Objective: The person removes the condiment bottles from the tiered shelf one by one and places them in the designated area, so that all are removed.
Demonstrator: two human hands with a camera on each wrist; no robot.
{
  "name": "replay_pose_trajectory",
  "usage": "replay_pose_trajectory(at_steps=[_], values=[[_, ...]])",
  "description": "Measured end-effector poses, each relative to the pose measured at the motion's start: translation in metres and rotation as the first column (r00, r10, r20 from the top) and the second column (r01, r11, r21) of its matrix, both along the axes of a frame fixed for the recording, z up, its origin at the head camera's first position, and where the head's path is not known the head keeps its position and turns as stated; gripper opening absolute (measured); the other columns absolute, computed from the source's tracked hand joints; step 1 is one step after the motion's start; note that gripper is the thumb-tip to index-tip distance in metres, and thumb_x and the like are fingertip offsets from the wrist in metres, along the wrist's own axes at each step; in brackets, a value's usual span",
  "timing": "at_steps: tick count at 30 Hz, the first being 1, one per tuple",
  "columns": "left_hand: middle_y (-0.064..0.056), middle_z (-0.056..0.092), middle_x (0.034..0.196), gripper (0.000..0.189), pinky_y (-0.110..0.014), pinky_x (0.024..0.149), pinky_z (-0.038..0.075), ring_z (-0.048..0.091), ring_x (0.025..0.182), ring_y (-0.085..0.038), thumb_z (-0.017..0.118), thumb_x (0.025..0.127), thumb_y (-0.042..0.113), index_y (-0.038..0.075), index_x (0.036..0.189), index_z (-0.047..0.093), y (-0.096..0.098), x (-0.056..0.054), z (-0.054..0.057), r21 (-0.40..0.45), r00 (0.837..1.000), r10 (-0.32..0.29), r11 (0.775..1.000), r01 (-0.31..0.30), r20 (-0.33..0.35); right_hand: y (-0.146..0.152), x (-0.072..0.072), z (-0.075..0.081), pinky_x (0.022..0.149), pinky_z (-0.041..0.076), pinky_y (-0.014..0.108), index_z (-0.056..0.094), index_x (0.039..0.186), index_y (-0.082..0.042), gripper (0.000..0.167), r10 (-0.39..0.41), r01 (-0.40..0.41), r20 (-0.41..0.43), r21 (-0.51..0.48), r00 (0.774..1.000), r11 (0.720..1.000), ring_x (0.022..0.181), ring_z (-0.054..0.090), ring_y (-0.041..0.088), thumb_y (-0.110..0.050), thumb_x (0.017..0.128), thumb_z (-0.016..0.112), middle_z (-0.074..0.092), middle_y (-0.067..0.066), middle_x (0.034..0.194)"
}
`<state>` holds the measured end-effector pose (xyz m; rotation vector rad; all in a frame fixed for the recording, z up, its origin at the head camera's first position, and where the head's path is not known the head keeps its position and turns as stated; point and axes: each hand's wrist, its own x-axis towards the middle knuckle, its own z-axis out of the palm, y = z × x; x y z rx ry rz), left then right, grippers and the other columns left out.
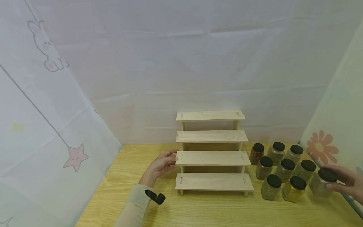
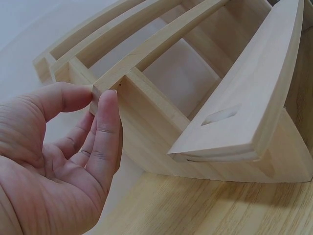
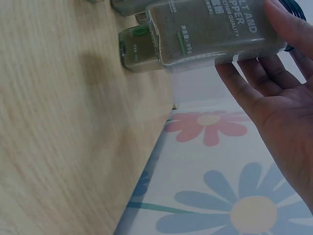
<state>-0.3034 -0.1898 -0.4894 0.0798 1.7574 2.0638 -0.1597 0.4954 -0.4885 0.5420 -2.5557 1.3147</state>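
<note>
A four-step wooden display rack stands on the table. My left hand is at its left side; in the left wrist view the thumb and a finger pinch the end corner of the second step from the bottom. At the far right my right hand grips a clear jar by its upper part, near the black lid. The jar holds a greyish-brown powder, and its label partly reads "PPER". Its base appears raised off the table in the right wrist view.
Several black-lidded jars stand in rows right of the rack, among them a yellow one and a reddish one. Wood-grain table lies below. Printed cloth walls enclose the back and both sides.
</note>
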Motion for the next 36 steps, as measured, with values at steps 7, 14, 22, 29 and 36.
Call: replay_pose_trajectory(at_steps=[7,14,22,29,36], values=[[-0.008,0.053,0.117,0.067,-0.024,0.072,0.059,0.060,0.078,-0.010,0.064,0.098,0.005,0.004,0.157,0.032,0.000,0.000,0.001,-0.001,1.000,-0.009,1.000,0.009,-0.007,-0.002,0.004,-0.012,0.075,0.040,0.003,0.041,0.151,-0.005,0.068,-0.084,0.077,0.096,0.076,0.992,0.994,0.108,0.039,-0.028,0.009,0.090,0.068,0.041,-0.042,0.125],[-0.007,0.054,0.114,0.068,-0.024,0.072,0.059,0.059,0.079,-0.010,0.063,0.099,0.006,0.003,0.157,0.030,0.000,0.000,0.002,-0.007,1.000,-0.016,1.000,0.016,-0.008,-0.001,0.004,-0.028,0.093,0.029,0.000,0.035,0.155,-0.005,0.071,-0.040,0.040,0.074,0.007,0.996,0.999,0.118,0.036,-0.028,0.013,0.092,0.062,0.038,-0.039,0.133],[-0.008,0.052,0.116,0.069,-0.023,0.071,0.059,0.059,0.079,-0.010,0.064,0.099,0.006,0.003,0.158,0.029,0.001,0.001,0.002,-0.002,1.000,-0.015,1.000,0.015,0.003,0.004,0.005,-0.038,0.073,0.044,0.009,0.035,0.156,-0.008,0.070,-0.058,0.054,0.163,0.032,0.985,0.998,0.110,0.035,-0.030,0.008,0.094,0.063,0.034,-0.042,0.131],[-0.009,0.050,0.119,0.066,-0.023,0.072,0.059,0.059,0.079,-0.011,0.064,0.099,0.007,0.005,0.157,0.032,0.001,0.000,0.002,-0.012,1.000,-0.016,1.000,0.016,-0.003,0.004,0.004,-0.036,0.068,0.050,0.016,0.037,0.154,-0.007,0.067,-0.069,0.059,0.214,0.055,0.974,0.997,0.105,0.036,-0.029,0.004,0.095,0.065,0.035,-0.045,0.123],[-0.010,0.050,0.119,0.066,-0.024,0.072,0.059,0.059,0.079,-0.011,0.065,0.099,0.006,0.005,0.156,0.033,0.001,0.002,0.004,-0.007,1.000,-0.009,1.000,0.009,0.002,0.002,0.003,-0.035,0.067,0.050,0.017,0.037,0.153,-0.005,0.065,-0.086,0.070,0.238,0.074,0.967,0.995,0.103,0.040,-0.027,0.000,0.095,0.066,0.035,-0.046,0.121]])
